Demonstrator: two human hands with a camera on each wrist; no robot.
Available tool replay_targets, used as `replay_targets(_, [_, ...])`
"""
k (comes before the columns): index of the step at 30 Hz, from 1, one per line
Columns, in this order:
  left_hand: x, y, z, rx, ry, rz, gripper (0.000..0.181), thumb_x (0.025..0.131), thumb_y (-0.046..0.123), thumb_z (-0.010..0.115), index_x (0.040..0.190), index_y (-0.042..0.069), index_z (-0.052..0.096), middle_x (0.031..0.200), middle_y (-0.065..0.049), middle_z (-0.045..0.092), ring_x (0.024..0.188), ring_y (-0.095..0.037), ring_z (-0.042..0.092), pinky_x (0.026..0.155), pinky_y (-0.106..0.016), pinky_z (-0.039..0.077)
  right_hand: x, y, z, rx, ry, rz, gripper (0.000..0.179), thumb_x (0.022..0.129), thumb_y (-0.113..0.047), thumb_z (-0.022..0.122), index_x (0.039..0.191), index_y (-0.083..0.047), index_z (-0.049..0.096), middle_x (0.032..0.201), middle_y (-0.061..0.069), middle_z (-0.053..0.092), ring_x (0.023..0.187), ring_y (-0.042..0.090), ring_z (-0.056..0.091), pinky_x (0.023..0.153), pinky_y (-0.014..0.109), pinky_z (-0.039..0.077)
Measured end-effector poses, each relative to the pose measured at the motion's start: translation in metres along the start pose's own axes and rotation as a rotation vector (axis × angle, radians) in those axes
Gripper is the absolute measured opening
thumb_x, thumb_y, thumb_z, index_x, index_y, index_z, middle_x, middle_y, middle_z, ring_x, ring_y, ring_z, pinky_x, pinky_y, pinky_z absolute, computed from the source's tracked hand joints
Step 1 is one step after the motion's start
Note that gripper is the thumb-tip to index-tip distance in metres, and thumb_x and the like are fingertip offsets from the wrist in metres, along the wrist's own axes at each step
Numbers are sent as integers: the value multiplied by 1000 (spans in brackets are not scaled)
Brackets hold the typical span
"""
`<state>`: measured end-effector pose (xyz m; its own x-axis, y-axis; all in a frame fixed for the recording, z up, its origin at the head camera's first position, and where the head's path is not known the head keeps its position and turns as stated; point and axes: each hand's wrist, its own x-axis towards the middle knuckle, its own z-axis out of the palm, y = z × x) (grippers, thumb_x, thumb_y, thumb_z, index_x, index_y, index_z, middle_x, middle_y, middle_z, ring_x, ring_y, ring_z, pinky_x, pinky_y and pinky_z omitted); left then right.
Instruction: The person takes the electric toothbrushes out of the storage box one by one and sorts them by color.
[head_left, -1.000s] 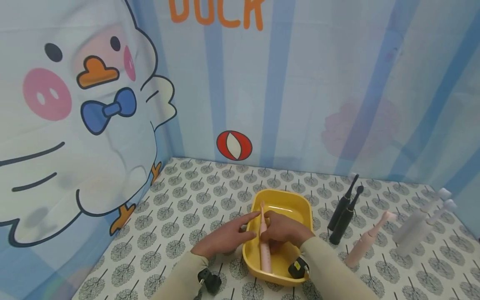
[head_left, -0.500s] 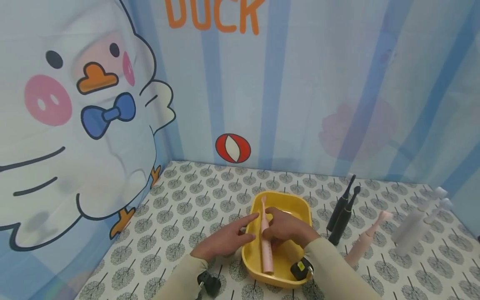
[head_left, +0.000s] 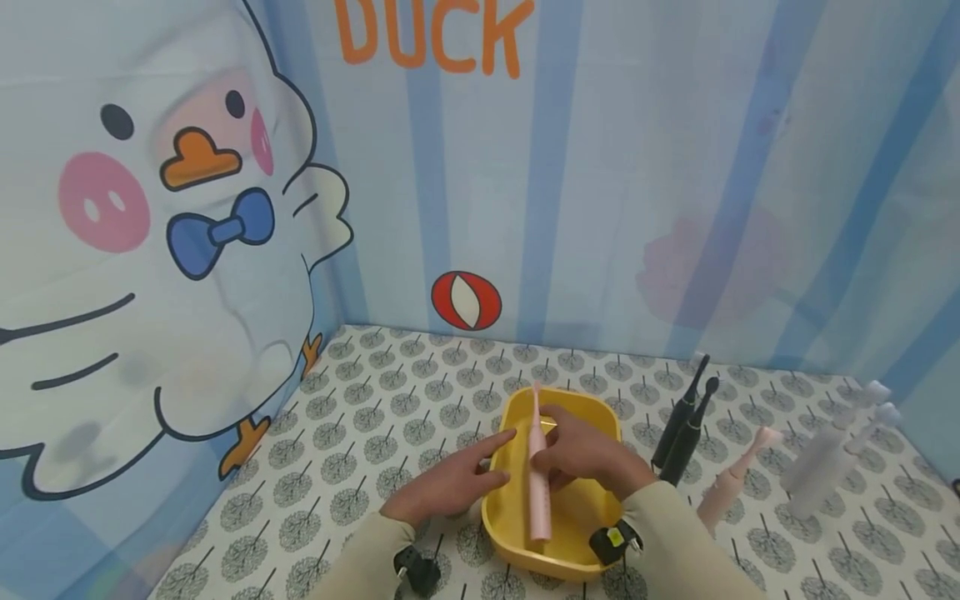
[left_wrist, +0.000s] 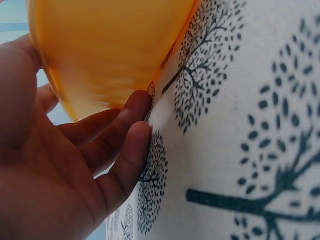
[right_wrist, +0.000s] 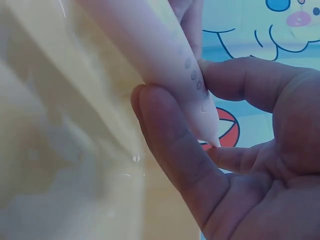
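Note:
My right hand [head_left: 588, 450] pinches a pink electric toothbrush [head_left: 540, 500] between thumb and fingers, along the middle of its handle. The toothbrush is held over the yellow tray [head_left: 491, 517], its brush head toward the far rim. In the right wrist view a row of small round marks shows on the pink handle [right_wrist: 165, 55]. My left hand [head_left: 446, 483] grips the tray's left side. Its thumb and index finger reach over the rim, and in the left wrist view other fingertips [left_wrist: 137, 105] lie against the tray's outer wall [left_wrist: 110, 50].
To the right of the tray stand two black electric toothbrushes [head_left: 682, 446], a second pink toothbrush [head_left: 726, 493] and two white ones [head_left: 821, 467]. A tree-patterned cloth [head_left: 360, 467] covers the table. Behind hangs a striped curtain [head_left: 637, 167] with a duck print.
The pink toothbrush in my right hand has shifted right, away from the tray's left wall, and a little toward the far rim. The left hand stays at the tray's left side.

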<state>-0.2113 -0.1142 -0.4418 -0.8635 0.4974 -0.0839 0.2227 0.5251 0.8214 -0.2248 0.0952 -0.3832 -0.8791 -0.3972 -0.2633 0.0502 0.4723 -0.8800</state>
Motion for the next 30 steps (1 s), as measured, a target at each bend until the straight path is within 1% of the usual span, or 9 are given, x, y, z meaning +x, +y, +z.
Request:
replay_targets(4, [0,-1,0,-6,1,6,58,94,42,48,146,38,22,144,8,32,118,-13,45,96,-37,37,-5,-1,-4,13,27,-3,80,78,-1,65,144,-6,20,99,19,53,71,26,62,59,38,54])
replay_targets(7, [0,-1,0,-5,6,-4,58,93,44,49,145,39,23,143,8,33,118,-12,45,97,-37,36,-10,-3,-6,23,52,-5,81,77,0,66,144,-8,21,98,20,53,70,26,62,59,39,54])
replay_targets(12, [1,0,0,-4,14,-15,60,91,47,50,144,41,23,143,8,34,118,-13,45,98,-39,35,-19,-5,-11,48,84,-19,83,78,-1,67,145,-12,20,103,20,51,72,26,62,59,39,54])
replay_targets(19, [-1,1,0,-3,22,-16,61,91,48,51,144,41,23,143,7,33,116,-13,48,95,-36,38,-35,-11,-18,57,165,-39,83,74,-4,71,143,-17,27,107,18,50,67,27,62,59,39,54])
replay_targets(22, [-2,1,0,-6,24,-17,61,90,48,51,144,41,23,143,7,33,116,-13,48,94,-35,39,-42,-14,-21,53,196,-38,83,74,-5,71,143,-19,27,111,17,50,65,26,63,60,39,54])
replay_targets(24, [-2,1,0,-7,27,-18,61,90,49,52,144,42,24,143,8,33,116,-13,48,94,-35,39,-46,-16,-23,71,200,-50,83,75,-4,71,143,-20,25,113,18,49,65,27,63,61,40,54])
replay_targets(26, [-2,1,0,-7,31,-18,61,90,49,52,144,42,24,143,8,33,116,-13,48,94,-35,39,-50,-17,-24,91,204,-62,84,77,-3,70,144,-21,23,114,19,47,67,28,63,62,41,54])
replay_targets(30, [-2,2,0,-15,27,2,60,91,46,52,144,39,24,145,6,31,116,-16,48,93,-36,40,-58,-16,-26,129,223,-79,86,78,-3,69,145,-24,20,117,19,45,75,27,62,64,41,54])
